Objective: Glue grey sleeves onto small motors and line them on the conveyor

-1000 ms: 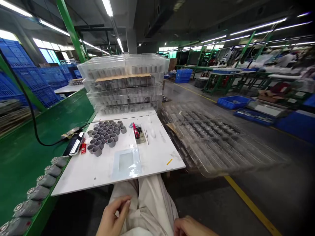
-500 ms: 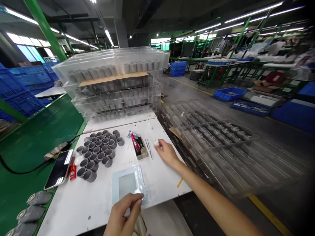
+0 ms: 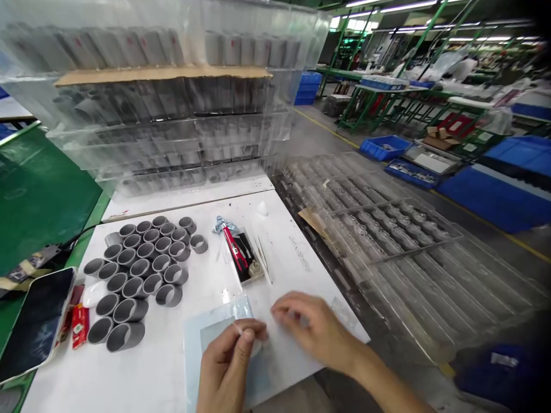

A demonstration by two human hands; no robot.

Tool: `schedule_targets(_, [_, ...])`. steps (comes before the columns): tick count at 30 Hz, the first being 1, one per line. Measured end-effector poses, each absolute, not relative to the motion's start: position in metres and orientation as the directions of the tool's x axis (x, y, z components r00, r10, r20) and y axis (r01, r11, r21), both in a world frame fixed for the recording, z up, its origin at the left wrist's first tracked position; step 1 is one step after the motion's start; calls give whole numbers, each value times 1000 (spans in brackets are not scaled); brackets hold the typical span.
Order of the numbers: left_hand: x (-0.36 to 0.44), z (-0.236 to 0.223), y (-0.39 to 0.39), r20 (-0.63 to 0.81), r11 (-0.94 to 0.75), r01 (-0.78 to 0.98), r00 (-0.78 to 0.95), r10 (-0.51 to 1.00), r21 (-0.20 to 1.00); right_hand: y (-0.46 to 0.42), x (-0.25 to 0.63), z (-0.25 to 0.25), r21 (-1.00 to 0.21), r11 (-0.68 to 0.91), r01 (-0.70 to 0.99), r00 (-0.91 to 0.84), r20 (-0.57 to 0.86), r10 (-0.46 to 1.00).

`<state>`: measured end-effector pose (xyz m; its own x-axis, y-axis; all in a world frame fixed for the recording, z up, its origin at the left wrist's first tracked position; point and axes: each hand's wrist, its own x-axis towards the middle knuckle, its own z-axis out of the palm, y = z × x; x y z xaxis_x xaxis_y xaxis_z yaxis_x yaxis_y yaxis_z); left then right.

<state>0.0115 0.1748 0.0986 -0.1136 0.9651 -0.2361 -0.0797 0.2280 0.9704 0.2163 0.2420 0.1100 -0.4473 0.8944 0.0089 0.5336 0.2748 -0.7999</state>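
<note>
My left hand (image 3: 230, 364) is closed in a pinch above the pale blue sheet (image 3: 193, 327). A small whitish, see-through bit shows at its fingertips, too faint to name. My right hand (image 3: 316, 330) hovers just right of it, fingers curled together and slightly blurred; whatever they hold is hidden. Beyond the hands lies a small open box (image 3: 253, 278) with a red pen-like tool (image 3: 233, 246) resting across it. Tweezers (image 3: 263, 261) lie beside the box. A small white cone-shaped piece (image 3: 262, 208) stands farther back. Several grey tube rings (image 3: 140, 268) are grouped on the left.
Stacked clear trays (image 3: 193, 135) of grey cylinders rise at the back of the white table (image 3: 163, 367). Empty clear moulded trays (image 3: 396, 241) lie to the right. A phone (image 3: 37, 324) and a red packet (image 3: 80, 326) sit at the left edge.
My right hand has drawn back from near the tweezers, where it pinched a small white piece, to beside my left hand. The view has tilted down and moved closer.
</note>
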Motion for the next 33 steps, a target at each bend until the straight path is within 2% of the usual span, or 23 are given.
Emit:
schedule_targets(3, [4, 102, 171, -314, 299, -110, -167, 935, 948, 277, 212, 100, -704, 245, 667, -272, 77, 959])
schedule_targets(8, [10, 107, 168, -365, 347, -134, -141, 920, 928, 304, 191, 77, -588, 232, 775, -240, 66, 969])
schedule_targets(13, [15, 109, 164, -391, 379, -118, -104, 914, 918, 285, 214, 81, -499, 178, 848, -192, 23, 981])
schedule_targets(16, [18, 109, 162, -400, 393, -89, -87, 912, 915, 277, 226, 84, -505, 145, 851, -153, 26, 988])
schedule_targets(20, [27, 111, 159, -385, 384, -40, -65, 920, 923, 284, 227, 81, -623, 136, 771, -149, 30, 988])
schedule_targets(24, [40, 114, 154, -367, 367, -2, -26, 930, 930, 263, 247, 83, -800, 95, 593, -149, 7, 989])
schedule_targets(28, [59, 115, 152, -372, 371, 33, 58, 926, 928, 190, 286, 91, -938, -63, 340, -1, -67, 998])
schedule_targets(29, [65, 115, 151, -366, 364, 41, 84, 927, 930, 170, 294, 91, -972, -125, 198, 67, -114, 991])
schedule_targets(30, [73, 114, 151, -359, 355, 48, 113, 927, 933, 151, 300, 92, -982, -190, -23, 127, -191, 973])
schedule_targets(32, [88, 113, 150, -346, 341, 61, 173, 922, 938, 122, 307, 91, -872, -246, -422, 166, -342, 925])
schedule_targets(33, [96, 113, 149, -343, 336, 70, 207, 916, 939, 112, 309, 90, -798, -250, -549, 155, -391, 907])
